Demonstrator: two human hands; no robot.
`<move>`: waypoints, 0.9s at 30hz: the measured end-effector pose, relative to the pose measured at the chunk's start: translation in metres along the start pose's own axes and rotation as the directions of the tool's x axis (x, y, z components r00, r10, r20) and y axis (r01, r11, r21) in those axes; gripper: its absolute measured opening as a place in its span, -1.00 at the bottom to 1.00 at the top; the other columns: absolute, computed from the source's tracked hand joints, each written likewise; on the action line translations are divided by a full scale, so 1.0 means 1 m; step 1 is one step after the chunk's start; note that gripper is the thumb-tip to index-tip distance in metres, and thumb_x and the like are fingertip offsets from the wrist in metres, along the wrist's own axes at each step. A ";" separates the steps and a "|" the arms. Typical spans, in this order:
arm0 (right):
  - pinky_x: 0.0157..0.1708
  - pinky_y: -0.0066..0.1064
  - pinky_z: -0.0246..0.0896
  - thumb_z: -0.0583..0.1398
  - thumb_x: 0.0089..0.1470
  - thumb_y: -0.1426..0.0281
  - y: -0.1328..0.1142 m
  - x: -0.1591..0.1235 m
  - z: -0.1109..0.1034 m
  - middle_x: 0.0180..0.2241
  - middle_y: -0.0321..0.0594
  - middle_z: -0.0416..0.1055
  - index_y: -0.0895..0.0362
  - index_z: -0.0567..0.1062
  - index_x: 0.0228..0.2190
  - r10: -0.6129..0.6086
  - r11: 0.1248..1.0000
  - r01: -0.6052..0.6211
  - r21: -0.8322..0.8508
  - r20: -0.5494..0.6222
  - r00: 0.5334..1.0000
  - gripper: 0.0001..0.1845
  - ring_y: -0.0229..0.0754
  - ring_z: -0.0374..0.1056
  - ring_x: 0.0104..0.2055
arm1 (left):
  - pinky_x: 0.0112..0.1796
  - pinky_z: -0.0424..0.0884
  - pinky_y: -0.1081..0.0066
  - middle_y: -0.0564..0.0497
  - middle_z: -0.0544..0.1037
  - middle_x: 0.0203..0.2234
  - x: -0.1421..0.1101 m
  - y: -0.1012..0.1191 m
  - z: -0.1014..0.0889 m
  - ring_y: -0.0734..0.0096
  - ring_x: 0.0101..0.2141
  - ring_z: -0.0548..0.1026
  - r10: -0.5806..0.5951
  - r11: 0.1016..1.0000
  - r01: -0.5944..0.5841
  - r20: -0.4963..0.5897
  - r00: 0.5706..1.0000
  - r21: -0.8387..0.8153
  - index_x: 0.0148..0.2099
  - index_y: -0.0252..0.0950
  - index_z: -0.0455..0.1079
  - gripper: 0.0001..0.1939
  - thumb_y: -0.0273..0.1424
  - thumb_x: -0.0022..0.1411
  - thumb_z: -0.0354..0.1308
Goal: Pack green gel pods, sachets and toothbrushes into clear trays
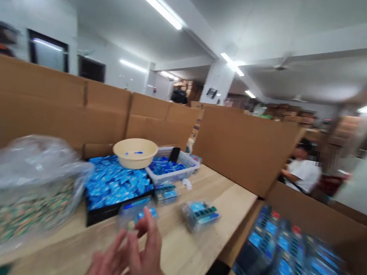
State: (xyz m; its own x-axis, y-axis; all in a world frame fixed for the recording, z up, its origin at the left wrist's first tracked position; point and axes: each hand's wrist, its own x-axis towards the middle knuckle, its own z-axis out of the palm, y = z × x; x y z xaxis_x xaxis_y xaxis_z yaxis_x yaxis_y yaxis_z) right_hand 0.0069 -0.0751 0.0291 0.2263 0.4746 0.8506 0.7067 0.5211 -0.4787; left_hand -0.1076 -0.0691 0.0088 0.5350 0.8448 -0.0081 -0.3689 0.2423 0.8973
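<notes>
Close together over the front of the wooden table, my left hand (106, 266) and my right hand (150, 256) overlap in the picture. Fingers of both are stretched out and somewhat blurred, and I see nothing held in either. Just beyond the fingertips lies a clear plastic pack (127, 212) with blue pieces inside, partly covered by my right hand. Behind it a black tray (94, 216) is heaped with small blue packets (115, 185). Two more clear packs, one by the tray (167, 194) and one farther right (199, 215), show blue and dark green contents.
A plastic bag (38, 165) of small green-tan pieces stands left. Behind are a cream basin (134, 155) and a clear bin (177, 174) of blue items. An open carton (326, 210) holding many packs is right. Cardboard walls (241, 149) edge the table; a person (304, 174) sits beyond.
</notes>
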 end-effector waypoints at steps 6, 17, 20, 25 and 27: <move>-0.43 -0.37 0.24 0.07 0.03 0.37 -0.013 -0.023 0.040 -0.39 -0.17 0.31 0.10 0.03 0.10 0.194 0.970 -0.216 0.114 0.174 0.965 -0.41 -0.24 0.27 -0.43 | -0.15 0.30 0.27 -0.18 0.28 0.01 -0.077 0.022 -0.065 0.22 -0.09 0.34 0.068 0.889 0.039 -0.215 0.974 0.456 0.05 -0.22 0.22 -0.42 -0.11 -0.01 0.10; -0.39 -0.30 0.24 0.10 0.00 0.46 -0.039 -0.033 0.111 -0.31 -0.16 0.30 0.00 -0.15 0.14 -0.165 0.937 0.033 0.349 0.357 0.919 -0.25 -0.27 0.26 -0.46 | -0.18 0.29 0.36 -0.09 0.46 -0.31 -0.163 0.065 -0.294 0.34 -0.27 0.39 0.531 0.343 0.579 -0.661 0.531 0.740 -0.17 -0.38 0.38 -0.71 -0.36 0.10 -0.03; -0.45 -0.34 0.26 0.08 0.03 0.40 -0.042 -0.039 0.126 -0.33 -0.14 0.32 0.08 -0.14 0.14 -0.130 0.967 0.018 0.254 0.435 0.891 -0.29 -0.25 0.27 -0.46 | -0.18 0.24 0.36 -0.07 0.43 -0.30 -0.152 0.079 -0.316 0.33 -0.23 0.36 0.586 0.118 0.657 -0.586 0.559 0.744 -0.18 -0.33 0.39 -0.74 -0.39 0.14 -0.05; -0.50 -0.42 0.27 0.04 0.05 0.36 -0.041 -0.051 0.136 -0.36 -0.15 0.33 0.11 -0.09 0.14 -0.175 0.965 0.045 0.258 0.507 0.844 -0.35 -0.26 0.29 -0.47 | -0.21 0.17 0.29 -0.07 0.38 -0.29 -0.117 0.091 -0.333 0.26 -0.20 0.29 0.528 -0.141 0.673 -0.520 0.672 0.726 -0.18 -0.23 0.39 -0.78 -0.45 0.11 -0.01; -0.54 -0.48 0.25 0.03 0.06 0.36 -0.036 -0.057 0.138 -0.39 -0.17 0.34 0.11 -0.05 0.13 -0.171 0.967 0.029 0.255 0.558 0.812 -0.39 -0.27 0.30 -0.47 | -0.19 0.15 0.28 -0.07 0.37 -0.31 -0.110 0.089 -0.335 0.27 -0.20 0.28 0.514 -0.136 0.647 -0.504 0.693 0.751 -0.27 -0.25 0.41 -0.82 -0.49 0.10 0.00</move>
State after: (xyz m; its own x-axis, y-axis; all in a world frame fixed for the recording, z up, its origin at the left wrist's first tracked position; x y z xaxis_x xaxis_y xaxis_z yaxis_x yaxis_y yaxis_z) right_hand -0.1240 -0.0236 -0.0322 -0.3116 0.6921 0.6511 0.5185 0.6981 -0.4938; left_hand -0.4541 0.0195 -0.0588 -0.2022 0.9511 0.2334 0.9665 0.1554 0.2042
